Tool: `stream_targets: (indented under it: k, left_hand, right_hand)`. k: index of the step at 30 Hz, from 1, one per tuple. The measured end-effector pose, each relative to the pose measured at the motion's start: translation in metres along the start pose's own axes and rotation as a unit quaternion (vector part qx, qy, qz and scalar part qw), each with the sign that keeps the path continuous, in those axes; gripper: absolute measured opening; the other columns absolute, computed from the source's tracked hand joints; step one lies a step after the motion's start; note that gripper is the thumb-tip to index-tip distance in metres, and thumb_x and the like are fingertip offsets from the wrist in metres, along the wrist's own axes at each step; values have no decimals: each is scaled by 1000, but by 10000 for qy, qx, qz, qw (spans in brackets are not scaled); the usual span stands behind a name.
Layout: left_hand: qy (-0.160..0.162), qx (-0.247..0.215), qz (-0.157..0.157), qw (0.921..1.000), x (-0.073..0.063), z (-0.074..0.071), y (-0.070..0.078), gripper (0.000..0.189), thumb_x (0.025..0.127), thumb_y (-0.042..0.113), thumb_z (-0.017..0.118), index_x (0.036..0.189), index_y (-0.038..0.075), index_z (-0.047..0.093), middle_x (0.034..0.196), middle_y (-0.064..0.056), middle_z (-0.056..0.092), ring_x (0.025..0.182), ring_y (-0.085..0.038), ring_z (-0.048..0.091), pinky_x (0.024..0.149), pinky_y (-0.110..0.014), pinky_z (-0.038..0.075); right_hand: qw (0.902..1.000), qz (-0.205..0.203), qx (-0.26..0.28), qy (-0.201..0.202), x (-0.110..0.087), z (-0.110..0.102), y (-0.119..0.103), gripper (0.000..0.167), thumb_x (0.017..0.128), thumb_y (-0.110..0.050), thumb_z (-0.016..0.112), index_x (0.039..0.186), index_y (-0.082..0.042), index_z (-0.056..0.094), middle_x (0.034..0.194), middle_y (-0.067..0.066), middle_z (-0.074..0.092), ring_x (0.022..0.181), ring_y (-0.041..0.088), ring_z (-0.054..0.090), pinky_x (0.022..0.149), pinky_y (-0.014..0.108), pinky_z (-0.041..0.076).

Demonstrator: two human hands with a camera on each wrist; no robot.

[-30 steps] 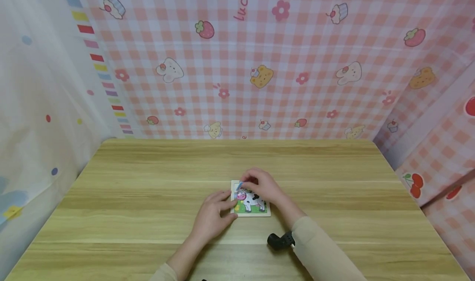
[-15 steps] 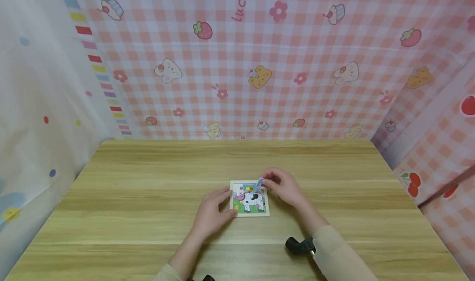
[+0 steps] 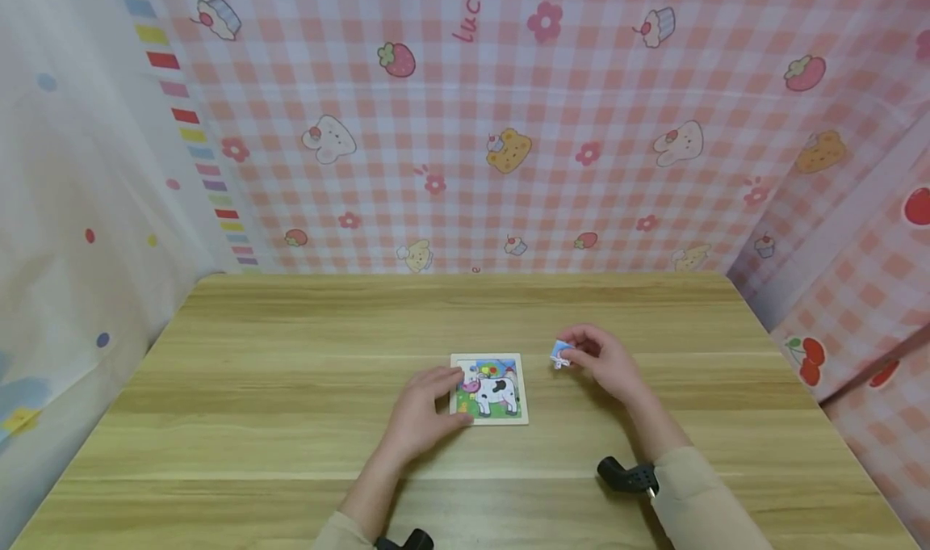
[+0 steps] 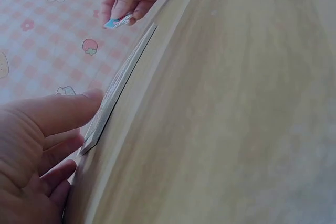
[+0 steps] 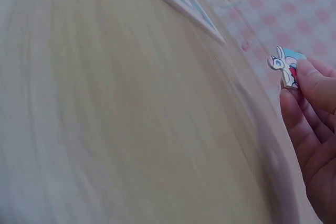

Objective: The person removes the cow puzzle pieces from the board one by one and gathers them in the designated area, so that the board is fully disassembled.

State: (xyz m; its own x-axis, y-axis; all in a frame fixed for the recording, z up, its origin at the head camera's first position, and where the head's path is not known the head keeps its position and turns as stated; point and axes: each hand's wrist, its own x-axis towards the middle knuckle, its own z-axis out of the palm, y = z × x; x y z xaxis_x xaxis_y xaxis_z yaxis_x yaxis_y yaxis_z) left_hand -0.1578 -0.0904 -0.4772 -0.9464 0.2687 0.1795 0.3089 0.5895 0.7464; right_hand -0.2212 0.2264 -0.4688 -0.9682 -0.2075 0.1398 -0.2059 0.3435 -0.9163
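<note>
A small square jigsaw puzzle [image 3: 497, 395] with a cow picture and a pale wooden frame lies flat on the table. My left hand [image 3: 424, 411] rests at its left side, with the thumb on the lower edge and the fingers by the left edge. In the left wrist view, the left thumb [image 4: 68, 111] touches the frame. Off to the right of the puzzle, my right hand [image 3: 605, 366] pinches a puzzle piece [image 3: 560, 354] between thumb and fingers. That puzzle piece [image 5: 287, 67] is blue and white with a bit of red and has a knob. An unfilled pale patch shows at the puzzle's upper left.
The wood-grain table [image 3: 291, 332] reaches back to a pink checked cloth [image 3: 465, 130]. Black wrist-worn devices hang by the left sleeve [image 3: 410, 540] and the right sleeve [image 3: 628, 476].
My right hand has carried the puzzle piece from the puzzle's upper left, over its upper right, to beyond its right side. My left hand stays at the left edge, shifting slightly.
</note>
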Motion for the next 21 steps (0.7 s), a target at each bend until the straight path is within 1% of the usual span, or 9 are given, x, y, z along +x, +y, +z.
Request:
stream_targets:
  k: [2,6,8,11,14,21]
  left_hand:
    - [-8,1,-48,10000,0,1,0,63,78,14,89,134,-4,66,141,-18,63,137,-44,49,118,-61,33]
    - [-1,75,0,10000,0,1,-1,64,77,15,90,133,-4,66,139,-17,64,135,-43,50,117,-61,35]
    - [2,121,58,9999,1,2,-2,64,76,15,90,133,-4,67,138,-16,64,134,-43,51,116,-60,36]
    - [14,177,155,9997,0,3,-3,63,75,15,91,131,-4,68,137,-15,65,133,-42,52,114,-60,38]
    - [32,239,205,9995,0,3,-4,61,75,14,91,130,-3,69,135,-15,66,131,-41,53,114,-60,38]
    - [32,367,270,9990,0,4,-4,58,76,14,91,128,-3,70,133,-13,67,130,-39,53,113,-58,40]
  right_hand:
    - [9999,18,-93,63,-2,-8,2,21,96,2,70,115,11,66,96,15,67,79,8,60,68,21,54]
    - [9992,111,-330,201,-7,-21,8,21,97,-2,70,115,9,68,98,17,68,79,7,57,65,20,50]
    - [9978,166,-574,285,-9,-28,10,21,97,-4,71,115,7,69,100,16,68,80,7,56,66,20,48]
    - [9941,201,-995,373,-12,-36,14,19,97,-5,71,114,5,70,103,15,70,84,8,56,70,20,48]
    - [9896,107,-1378,411,-12,-42,18,16,97,-5,72,112,3,72,105,15,72,89,11,60,78,20,49]
    - [9814,-209,-1894,239,-11,-52,23,15,95,0,72,110,3,74,108,18,69,96,22,60,80,25,50]
